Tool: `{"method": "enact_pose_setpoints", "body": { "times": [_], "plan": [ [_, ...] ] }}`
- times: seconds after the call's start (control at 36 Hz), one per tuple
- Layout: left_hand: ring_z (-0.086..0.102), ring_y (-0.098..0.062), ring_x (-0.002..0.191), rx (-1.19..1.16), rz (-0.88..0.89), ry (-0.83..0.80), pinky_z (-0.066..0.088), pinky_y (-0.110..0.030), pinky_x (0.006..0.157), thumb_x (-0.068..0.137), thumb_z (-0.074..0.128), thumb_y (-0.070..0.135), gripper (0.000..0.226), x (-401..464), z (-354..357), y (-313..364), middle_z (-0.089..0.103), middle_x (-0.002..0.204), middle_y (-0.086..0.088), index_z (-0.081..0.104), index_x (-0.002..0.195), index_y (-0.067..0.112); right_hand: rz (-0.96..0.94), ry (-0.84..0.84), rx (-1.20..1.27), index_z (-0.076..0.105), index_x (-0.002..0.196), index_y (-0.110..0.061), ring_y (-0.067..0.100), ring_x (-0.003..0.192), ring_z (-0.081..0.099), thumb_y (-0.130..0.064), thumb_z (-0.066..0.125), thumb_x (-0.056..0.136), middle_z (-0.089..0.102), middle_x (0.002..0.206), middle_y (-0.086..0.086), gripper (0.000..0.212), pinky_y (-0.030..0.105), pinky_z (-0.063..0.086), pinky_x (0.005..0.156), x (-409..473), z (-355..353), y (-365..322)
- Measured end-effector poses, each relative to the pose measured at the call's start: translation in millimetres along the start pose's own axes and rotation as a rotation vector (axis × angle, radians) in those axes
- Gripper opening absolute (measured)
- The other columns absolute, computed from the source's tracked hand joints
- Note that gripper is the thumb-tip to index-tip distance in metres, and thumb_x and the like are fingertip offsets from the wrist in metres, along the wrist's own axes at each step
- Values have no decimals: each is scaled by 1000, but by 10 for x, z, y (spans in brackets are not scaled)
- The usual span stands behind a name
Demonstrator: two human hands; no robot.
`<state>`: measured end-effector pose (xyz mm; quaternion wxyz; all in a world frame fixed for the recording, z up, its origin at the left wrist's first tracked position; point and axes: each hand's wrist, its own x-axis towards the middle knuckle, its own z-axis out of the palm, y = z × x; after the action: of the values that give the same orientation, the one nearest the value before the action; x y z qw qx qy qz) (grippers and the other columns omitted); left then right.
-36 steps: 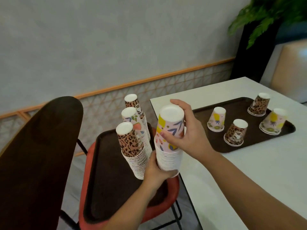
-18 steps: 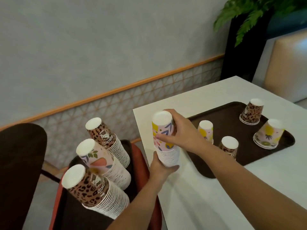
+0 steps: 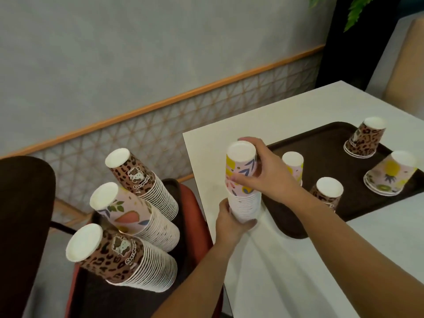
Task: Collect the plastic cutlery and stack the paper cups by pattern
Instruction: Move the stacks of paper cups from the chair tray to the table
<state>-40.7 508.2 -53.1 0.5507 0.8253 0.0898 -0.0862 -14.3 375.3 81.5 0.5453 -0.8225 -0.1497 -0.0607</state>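
Note:
An upside-down stack of fruit-pattern paper cups (image 3: 242,180) is held over the white table's (image 3: 286,260) left edge. My left hand (image 3: 230,220) grips its lower rims and my right hand (image 3: 263,173) grips the top cup. On the brown tray (image 3: 321,143) on the table stand two leopard cups (image 3: 364,138) (image 3: 327,193) and two fruit cups (image 3: 294,165) (image 3: 392,173), all upside down. No plastic cutlery is visible.
On a dark tray (image 3: 114,294) on a red chair (image 3: 197,203) at the left stand two leopard stacks (image 3: 142,180) (image 3: 119,253) and a fruit stack (image 3: 135,214). A dark chair back (image 3: 20,214) is at far left. A plant (image 3: 358,10) is top right.
Both hands carried the fruit-pattern stack rightward, from above the chair tray to above the table's left edge. The camera view dropped and shifted, so the three chair stacks appear nearer.

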Motion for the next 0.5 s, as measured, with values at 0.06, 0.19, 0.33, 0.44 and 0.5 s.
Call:
{"method": "enact_pose_setpoints", "body": {
  "times": [0.06, 0.19, 0.33, 0.44, 0.5],
  "plan": [
    [45, -16, 127, 17, 2, 15, 35, -19, 95, 66, 85, 16, 91, -108, -39, 31, 46, 137, 0, 30, 139, 10, -21, 62, 1, 32, 129, -35, -2, 115, 46, -33, 81, 65, 46, 125, -14, 81, 19, 41, 97, -37, 27, -31],
    [45, -14, 128, -15, 173, 151, 38, -28, 107, 74, 76, 9, 74, -504, -267, 104, 43, 137, 0, 34, 134, 15, -252, 360, -89, 39, 131, -18, 6, 122, 41, -40, 70, 74, 43, 126, -6, 69, 18, 33, 103, -173, 102, -359],
    [46, 1, 99, 158, 488, 369, 40, -15, 88, 79, 64, 8, 46, -998, -637, 219, 47, 110, 8, 39, 109, 32, -465, 477, -89, 56, 111, -5, 15, 103, 53, -15, 68, 82, 53, 108, 2, 33, 25, 42, 92, -317, 367, -748],
    [40, -1, 92, 246, 655, 510, 40, -21, 85, 79, 55, 16, 29, -1315, -920, 192, 38, 100, 17, 41, 103, 24, -464, 316, 14, 56, 107, -13, 16, 90, 60, -9, 66, 82, 57, 101, 1, 27, 30, 49, 85, -398, 730, -920],
    [37, -2, 94, 283, 713, 571, 39, -24, 86, 78, 54, 17, 26, -1440, -1063, 152, 38, 98, 16, 41, 101, 21, -437, 234, 43, 55, 107, -19, 14, 89, 61, -12, 65, 81, 58, 103, 0, 29, 27, 48, 85, -445, 944, -980]
  ]
}}
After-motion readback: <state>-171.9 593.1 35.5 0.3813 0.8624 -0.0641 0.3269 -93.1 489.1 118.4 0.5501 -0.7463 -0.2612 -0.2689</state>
